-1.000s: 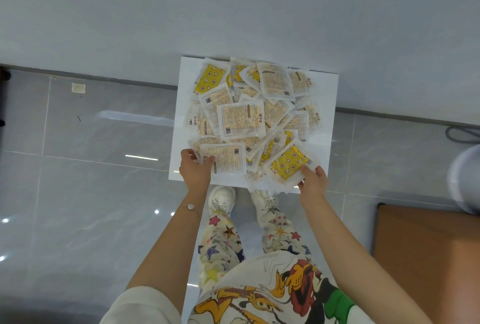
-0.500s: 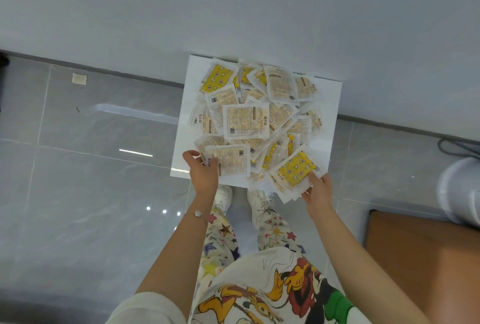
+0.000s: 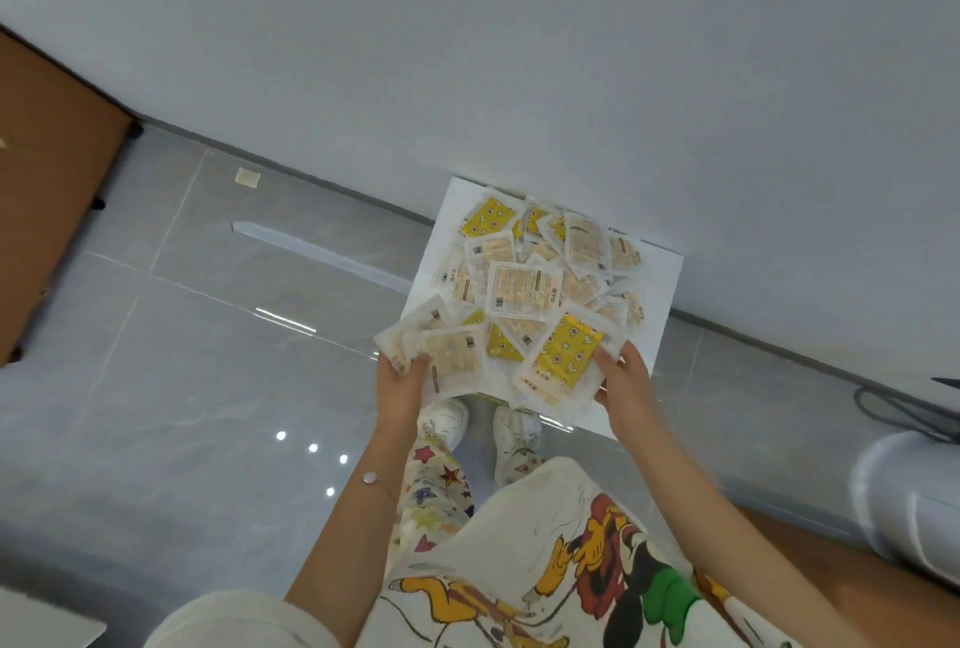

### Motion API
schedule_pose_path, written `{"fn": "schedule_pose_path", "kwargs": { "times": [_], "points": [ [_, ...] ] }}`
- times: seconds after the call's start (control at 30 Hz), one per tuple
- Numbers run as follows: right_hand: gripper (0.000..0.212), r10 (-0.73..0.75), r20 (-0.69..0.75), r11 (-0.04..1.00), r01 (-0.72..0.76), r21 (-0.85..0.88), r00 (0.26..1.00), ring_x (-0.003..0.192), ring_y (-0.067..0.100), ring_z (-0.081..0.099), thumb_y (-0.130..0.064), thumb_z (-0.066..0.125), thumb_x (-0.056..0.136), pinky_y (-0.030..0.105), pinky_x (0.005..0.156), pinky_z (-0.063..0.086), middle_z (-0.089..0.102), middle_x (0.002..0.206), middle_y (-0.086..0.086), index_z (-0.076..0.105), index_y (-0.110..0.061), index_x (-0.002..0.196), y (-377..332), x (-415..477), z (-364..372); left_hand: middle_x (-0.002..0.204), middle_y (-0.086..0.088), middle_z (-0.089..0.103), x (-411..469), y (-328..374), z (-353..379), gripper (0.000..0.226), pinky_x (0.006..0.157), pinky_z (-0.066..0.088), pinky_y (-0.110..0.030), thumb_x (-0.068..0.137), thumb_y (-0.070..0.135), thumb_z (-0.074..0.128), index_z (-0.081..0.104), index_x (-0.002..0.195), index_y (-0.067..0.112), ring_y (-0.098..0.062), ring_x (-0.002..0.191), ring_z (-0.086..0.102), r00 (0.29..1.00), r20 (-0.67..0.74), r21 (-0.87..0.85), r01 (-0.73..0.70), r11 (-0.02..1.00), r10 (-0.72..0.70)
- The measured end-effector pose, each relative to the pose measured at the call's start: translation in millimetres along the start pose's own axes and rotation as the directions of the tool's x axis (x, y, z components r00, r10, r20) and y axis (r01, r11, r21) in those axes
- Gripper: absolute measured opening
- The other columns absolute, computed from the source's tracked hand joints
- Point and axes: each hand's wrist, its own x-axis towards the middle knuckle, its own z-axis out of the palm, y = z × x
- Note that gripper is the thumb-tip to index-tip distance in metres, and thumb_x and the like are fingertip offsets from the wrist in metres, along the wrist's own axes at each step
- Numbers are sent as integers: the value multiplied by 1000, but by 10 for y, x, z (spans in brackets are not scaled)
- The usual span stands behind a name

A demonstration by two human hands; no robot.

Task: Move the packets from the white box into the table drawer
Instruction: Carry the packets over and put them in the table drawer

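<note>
Packets [image 3: 524, 284] are heaped in the white box [image 3: 448, 232] just ahead; a bunch is pinched in each grip, left hand [image 3: 400, 387] and right hand [image 3: 621, 380] equally near. Drawer not seen.

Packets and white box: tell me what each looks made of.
The packets: thin clear plastic film, glossy; it wrinkles and glints, and yellow or tan contents show through. The white box: probably matte card or thin board; flat, dull white, crisp straight edges, no shine.
</note>
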Motion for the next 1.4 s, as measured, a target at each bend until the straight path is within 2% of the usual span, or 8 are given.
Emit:
{"fn": "schedule_pose_path", "kwargs": {
  "times": [0.23, 0.37, 0.47, 0.6, 0.7, 0.87, 1.03, 1.4],
  "points": [
    [34, 1, 276, 998, 16, -59, 961, 99, 26, 65, -10, 51, 97, 51, 96, 48, 67, 112, 5, 51, -18, 130, -547, -579, 708, 104, -7, 69, -671, 566, -592, 16, 80, 57, -48, 92, 12, 61, 59, 102, 23, -27, 96, 69, 986, -127, -184, -134, 974, 111],
    [32, -43, 402, 974, 128, -186, 915, 106, 28, 65, -10, 52, 97, 50, 92, 52, 66, 119, 8, 53, -20, 127, -764, -1123, 1181, 113, -8, 64, -1090, 751, -1173, 35, 79, 59, -47, 91, 15, 63, 46, 121, 19, -24, 98, 68, 965, -235, -267, -182, 946, 119],
    [30, -69, 487, 923, 241, -301, 871, 101, 28, 67, -13, 54, 96, 46, 82, 57, 67, 117, 9, 52, -20, 125, -811, -1572, 1609, 113, -9, 63, -1379, 848, -1695, 42, 80, 58, -47, 90, 17, 65, 42, 125, 17, -26, 100, 67, 931, -332, -307, -258, 916, 151],
    [31, -69, 600, 841, 370, -394, 797, 90, 22, 71, -11, 55, 96, 31, 63, 57, 69, 110, 8, 49, -16, 125, -670, -2141, 2225, 111, -5, 64, -1750, 829, -2484, 42, 70, 60, -35, 91, 16, 63, 41, 127, 18, -22, 97, 69, 870, -463, -355, -356, 865, 168],
    [27, -38, 673, 788, 437, -434, 738, 82, 18, 71, -8, 55, 95, 32, 62, 58, 70, 102, 4, 49, -16, 121, -492, -2562, 2735, 113, -4, 64, -1974, 723, -3080, 40, 68, 60, -34, 91, 16, 62, 41, 125, 21, -21, 97, 69, 822, -556, -421, -403, 813, 120],
    [30, 33, 729, 748, 467, -471, 683, 88, 27, 70, -8, 57, 94, 44, 78, 57, 69, 106, 11, 48, -17, 122, -162, -3153, 3559, 115, -3, 64, -2258, 461, -3951, 40, 70, 60, -37, 93, 13, 60, 40, 125, 24, -22, 98, 68, 764, -644, -565, -445, 695, -35],
    [24, 53, 792, 713, 532, -456, 608, 78, 23, 69, -4, 54, 94, 33, 62, 56, 70, 94, 6, 49, -19, 112, 115, -3677, 4289, 116, 0, 62, -2401, 278, -4613, 43, 74, 59, -40, 92, 14, 61, 38, 126, 28, -22, 100, 67, 698, -706, -594, -487, 641, -123],
    [25, 227, 929, 487, 792, -368, 292, 68, 13, 72, -8, 58, 93, 29, 56, 59, 72, 91, 6, 48, -18, 113, 731, -4484, 5931, 123, -5, 60, -2349, 81, -5794, 55, 79, 58, -47, 92, 10, 61, 34, 139, 22, -23, 103, 66, 518, -794, -607, -660, 442, -317]
  ]
}}
